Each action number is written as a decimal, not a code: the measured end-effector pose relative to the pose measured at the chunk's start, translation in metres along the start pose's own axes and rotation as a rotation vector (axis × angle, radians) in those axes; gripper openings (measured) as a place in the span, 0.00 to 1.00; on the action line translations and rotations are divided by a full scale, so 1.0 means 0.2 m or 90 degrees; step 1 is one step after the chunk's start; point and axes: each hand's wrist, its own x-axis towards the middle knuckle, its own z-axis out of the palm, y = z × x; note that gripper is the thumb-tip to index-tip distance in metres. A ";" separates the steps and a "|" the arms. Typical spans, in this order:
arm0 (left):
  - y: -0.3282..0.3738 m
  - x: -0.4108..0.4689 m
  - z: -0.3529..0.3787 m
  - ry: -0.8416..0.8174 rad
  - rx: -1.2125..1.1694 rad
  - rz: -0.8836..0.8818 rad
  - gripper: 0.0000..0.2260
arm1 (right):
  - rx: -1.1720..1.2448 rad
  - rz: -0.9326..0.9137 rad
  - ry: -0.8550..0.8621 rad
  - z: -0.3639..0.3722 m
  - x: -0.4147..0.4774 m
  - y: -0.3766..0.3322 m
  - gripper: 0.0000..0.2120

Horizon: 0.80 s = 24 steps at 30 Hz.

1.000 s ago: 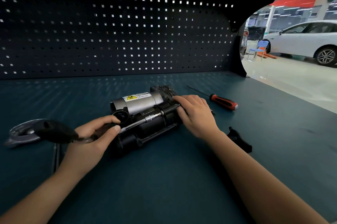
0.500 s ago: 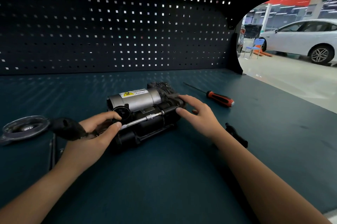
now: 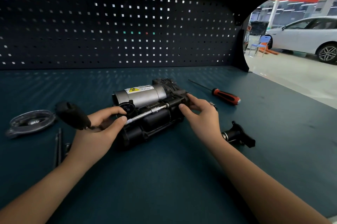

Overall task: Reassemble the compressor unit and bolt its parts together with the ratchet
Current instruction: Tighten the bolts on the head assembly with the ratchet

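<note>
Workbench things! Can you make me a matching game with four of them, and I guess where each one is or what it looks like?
Things:
1. screwdriver
2. ratchet
3. clear round cover
4. compressor unit

Clues:
A. the left hand grips it
B. silver cylinder with a yellow warning label; the right hand holds its end
C. red and black handle
D. lying far left on the bench

Pairs: 1-C, 2-A, 3-D, 4-B

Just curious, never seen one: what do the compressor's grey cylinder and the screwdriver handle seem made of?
Grey cylinder: probably metal, satin finish with soft highlights. Screwdriver handle: likely red plastic with black rubbery inlays, matte; uncertain.
</note>
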 end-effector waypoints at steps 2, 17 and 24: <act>0.00 0.00 -0.01 -0.004 0.008 0.009 0.11 | 0.010 0.004 -0.003 0.00 -0.01 0.00 0.21; -0.02 0.00 -0.03 -0.012 0.123 0.116 0.13 | 0.045 0.040 0.022 0.01 0.00 -0.01 0.19; -0.03 -0.01 -0.03 -0.004 0.157 0.219 0.06 | 0.023 0.021 0.021 0.00 -0.02 -0.01 0.16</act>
